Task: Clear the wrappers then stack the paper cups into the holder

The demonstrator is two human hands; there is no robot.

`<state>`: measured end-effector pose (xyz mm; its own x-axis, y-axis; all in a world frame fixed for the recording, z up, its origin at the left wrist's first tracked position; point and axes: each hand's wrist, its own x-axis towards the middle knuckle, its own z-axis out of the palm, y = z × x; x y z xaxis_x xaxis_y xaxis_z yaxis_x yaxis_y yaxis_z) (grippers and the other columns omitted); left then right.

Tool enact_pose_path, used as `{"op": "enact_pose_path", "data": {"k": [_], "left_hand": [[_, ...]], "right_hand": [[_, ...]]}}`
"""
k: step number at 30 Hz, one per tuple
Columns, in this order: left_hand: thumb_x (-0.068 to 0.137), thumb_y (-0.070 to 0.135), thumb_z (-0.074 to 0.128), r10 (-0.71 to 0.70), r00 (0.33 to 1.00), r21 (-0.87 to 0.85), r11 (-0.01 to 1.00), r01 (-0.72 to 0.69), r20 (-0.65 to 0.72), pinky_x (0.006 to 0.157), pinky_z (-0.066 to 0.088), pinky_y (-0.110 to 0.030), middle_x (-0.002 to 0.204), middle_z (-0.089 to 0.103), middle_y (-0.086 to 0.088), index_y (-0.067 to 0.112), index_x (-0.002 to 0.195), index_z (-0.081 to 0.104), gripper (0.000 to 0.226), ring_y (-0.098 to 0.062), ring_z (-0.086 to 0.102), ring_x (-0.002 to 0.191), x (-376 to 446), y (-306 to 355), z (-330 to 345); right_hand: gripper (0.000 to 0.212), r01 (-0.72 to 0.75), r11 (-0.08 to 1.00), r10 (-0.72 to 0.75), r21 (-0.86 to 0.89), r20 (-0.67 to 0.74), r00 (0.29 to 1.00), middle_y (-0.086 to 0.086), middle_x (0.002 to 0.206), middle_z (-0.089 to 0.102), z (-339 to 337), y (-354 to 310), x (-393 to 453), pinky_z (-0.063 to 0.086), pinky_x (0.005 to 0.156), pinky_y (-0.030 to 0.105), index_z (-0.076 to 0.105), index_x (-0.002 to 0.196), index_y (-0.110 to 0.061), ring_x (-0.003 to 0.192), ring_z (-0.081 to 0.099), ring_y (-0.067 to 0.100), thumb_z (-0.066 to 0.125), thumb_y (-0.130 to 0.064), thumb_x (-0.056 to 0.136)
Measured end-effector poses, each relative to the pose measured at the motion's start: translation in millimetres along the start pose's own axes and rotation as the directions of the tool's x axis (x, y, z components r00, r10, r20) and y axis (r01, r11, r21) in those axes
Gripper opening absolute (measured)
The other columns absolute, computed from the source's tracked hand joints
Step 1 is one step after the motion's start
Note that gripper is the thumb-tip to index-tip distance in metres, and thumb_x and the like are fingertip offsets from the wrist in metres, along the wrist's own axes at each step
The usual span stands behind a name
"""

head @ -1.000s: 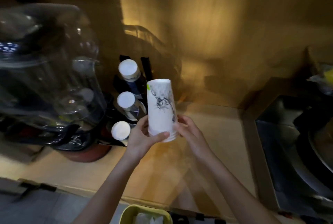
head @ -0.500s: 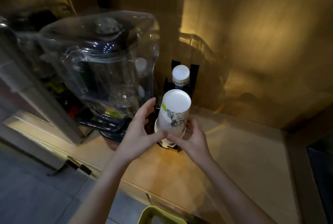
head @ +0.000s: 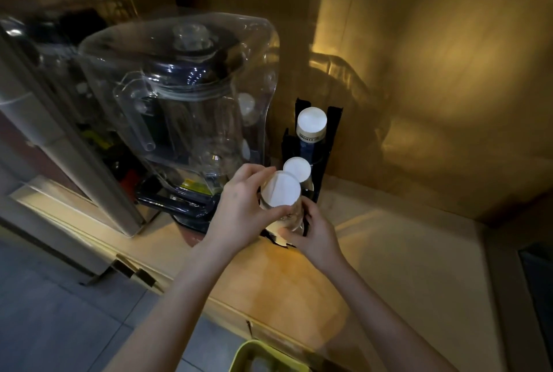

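Observation:
A stack of white paper cups (head: pixel 281 195), upside down with a dark drawing on its side, sits low in the front slot of the black cup holder (head: pixel 332 132). My left hand (head: pixel 239 210) grips the stack's left side near the top. My right hand (head: pixel 311 234) holds its lower right side. Behind it in the holder stand two other cup stacks, a middle one (head: pixel 297 168) and a taller rear one (head: pixel 311 124). No wrapper is visible.
A large blender under a clear plastic cover (head: pixel 185 108) stands just left of the holder. The wooden counter (head: pixel 389 252) stretches to the right. A yellow-green bin rim (head: pixel 269 353) shows at the bottom edge, and the wall rises close behind the holder.
Both hands have lowered the cup stack from mid-air down into the holder's front slot. The view has swung left and downward.

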<state>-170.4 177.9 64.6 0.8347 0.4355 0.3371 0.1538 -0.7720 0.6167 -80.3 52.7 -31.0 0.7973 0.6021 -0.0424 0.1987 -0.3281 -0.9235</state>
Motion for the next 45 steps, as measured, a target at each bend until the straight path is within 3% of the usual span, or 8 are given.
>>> {"op": "enact_pose_path", "data": {"k": [9, 15, 17, 22, 26, 34, 40, 45], "left_hand": [[0.064, 0.022, 0.081, -0.037, 0.999, -0.063, 0.997, 0.038, 0.024, 0.087, 0.029, -0.006, 0.115, 0.056, -0.009, 0.005, 0.113, 0.061, 0.056, -0.007, 0.048, 0.099, -1.8, -15.6, 25.2], [0.067, 0.020, 0.079, -0.074, 0.995, -0.040, 0.996, 0.076, 0.061, 0.086, 0.031, -0.008, 0.117, 0.055, -0.010, 0.005, 0.112, 0.061, 0.052, -0.018, 0.054, 0.105, -3.4, -25.6, 43.3], [0.068, 0.020, 0.079, -0.087, 0.993, -0.033, 0.995, 0.090, 0.078, 0.088, 0.036, -0.015, 0.118, 0.055, -0.011, 0.004, 0.115, 0.060, 0.053, -0.022, 0.056, 0.108, -3.5, -29.3, 49.6], [0.070, 0.020, 0.077, -0.117, 0.987, -0.006, 0.993, 0.118, 0.108, 0.091, 0.040, -0.024, 0.122, 0.055, -0.014, 0.002, 0.119, 0.056, 0.057, -0.026, 0.056, 0.110, -3.8, -36.0, 61.9], [0.069, 0.021, 0.077, -0.125, 0.983, 0.033, 0.992, 0.122, 0.133, 0.091, 0.045, -0.034, 0.122, 0.057, -0.015, 0.002, 0.119, 0.055, 0.058, -0.030, 0.058, 0.109, -5.5, -38.1, 65.0], [0.074, 0.024, 0.074, -0.143, 0.974, 0.072, 0.989, 0.132, 0.178, 0.094, 0.045, -0.037, 0.129, 0.052, -0.014, 0.005, 0.130, 0.045, 0.066, -0.030, 0.055, 0.114, -10.0, -37.2, 70.2], [0.075, 0.021, 0.072, -0.171, 0.953, 0.148, 0.979, 0.137, 0.251, 0.089, 0.045, -0.035, 0.127, 0.049, -0.016, 0.003, 0.128, 0.046, 0.061, -0.033, 0.055, 0.111, -7.3, -28.6, 66.6], [0.076, 0.038, 0.068, -0.142, 0.945, 0.179, 0.980, 0.091, 0.295, 0.088, 0.050, -0.036, 0.122, 0.054, -0.014, 0.003, 0.118, 0.055, 0.057, -0.028, 0.058, 0.104, 22.1, -4.4, 46.7]], "right_hand": [[0.042, 0.104, 0.993, -0.110, -0.050, -0.128, 0.986, 0.002, 0.111, 0.064, -7.1, -3.0, -1.6, 0.049, 0.083, 0.020, 0.056, 0.116, -0.021, 0.103, 0.059, 0.013, 0.072, -0.021, 0.077], [0.037, 0.179, 0.974, -0.197, -0.140, -0.134, 0.971, 0.004, 0.110, 0.064, -8.6, -5.2, 1.3, 0.041, 0.077, 0.002, 0.057, 0.116, -0.016, 0.097, 0.058, 0.011, 0.069, -0.020, 0.080], [0.038, 0.197, 0.966, -0.220, -0.165, -0.133, 0.966, 0.005, 0.109, 0.064, -6.3, -4.8, 3.0, 0.042, 0.078, 0.004, 0.057, 0.116, -0.015, 0.095, 0.057, 0.011, 0.069, -0.019, 0.080], [0.039, 0.174, 0.952, -0.207, -0.252, -0.111, 0.972, 0.008, 0.110, 0.063, -2.7, -0.9, 7.1, 0.046, 0.083, 0.023, 0.055, 0.118, -0.012, 0.097, 0.058, 0.014, 0.067, -0.016, 0.081], [0.039, 0.160, 0.940, -0.184, -0.302, -0.051, 0.982, 0.008, 0.116, 0.061, -0.9, 3.5, 7.9, 0.041, 0.084, 0.018, 0.053, 0.122, -0.011, 0.104, 0.057, 0.016, 0.063, -0.017, 0.085], [0.037, 0.151, 0.935, -0.158, -0.321, 0.004, 0.987, 0.008, 0.117, 0.060, -3.1, 7.3, 6.0, 0.038, 0.082, 0.017, 0.051, 0.121, -0.011, 0.106, 0.056, 0.016, 0.061, -0.018, 0.086], [0.029, 0.056, 0.966, -0.047, -0.251, 0.042, 0.998, 0.007, 0.108, 0.065, -10.7, -1.0, 10.9, 0.048, 0.082, 0.024, 0.056, 0.110, -0.012, 0.100, 0.060, 0.017, 0.063, -0.016, 0.082], [0.018, 0.039, 0.999, -0.041, -0.031, -0.080, 0.996, -0.002, 0.089, 0.063, -46.1, -40.6, 8.8, 0.046, 0.069, 0.013, 0.061, 0.102, -0.013, 0.081, 0.060, 0.006, 0.063, -0.012, 0.083]]}}
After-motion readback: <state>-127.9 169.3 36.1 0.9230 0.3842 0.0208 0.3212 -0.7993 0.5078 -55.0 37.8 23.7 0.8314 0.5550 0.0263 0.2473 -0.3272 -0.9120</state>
